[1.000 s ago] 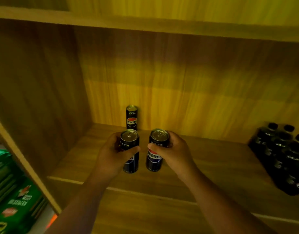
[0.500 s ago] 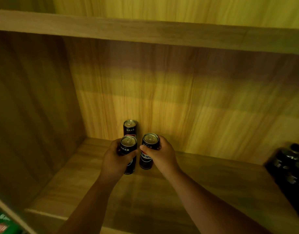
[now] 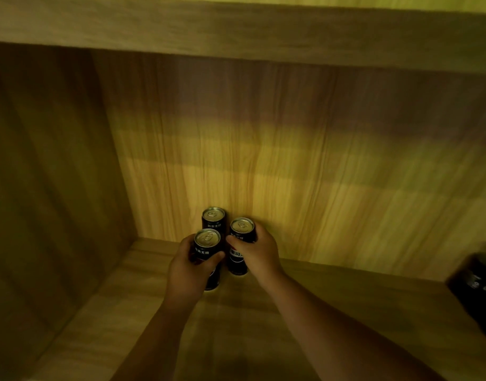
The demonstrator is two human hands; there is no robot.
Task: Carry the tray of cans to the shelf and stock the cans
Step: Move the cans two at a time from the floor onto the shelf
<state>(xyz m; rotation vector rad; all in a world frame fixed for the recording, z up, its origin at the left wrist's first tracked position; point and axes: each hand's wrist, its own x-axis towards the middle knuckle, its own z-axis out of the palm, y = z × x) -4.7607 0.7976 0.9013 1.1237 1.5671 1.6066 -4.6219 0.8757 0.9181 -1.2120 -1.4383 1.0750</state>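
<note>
Wood-grain laminate shelf board (image 3: 332, 312), smooth and flat, is taken as landmark. Nearest on it: one slim black cylindrical can (image 3: 207, 257) with pale metal lid, gripped by the left hand (image 3: 188, 273), fingers wrapped round the body. Just beyond, a second can (image 3: 240, 247) is held likewise by the right hand (image 3: 259, 255). Farthest, against the back panel, a third can (image 3: 213, 220) is stood upright, already stocked. Stocking is judged barely begun; no tray is seen. Dark bottles (image 3: 481, 281) are noted at the board's right end.

Dim yellow-lit wooden back panel (image 3: 291, 160)
</note>
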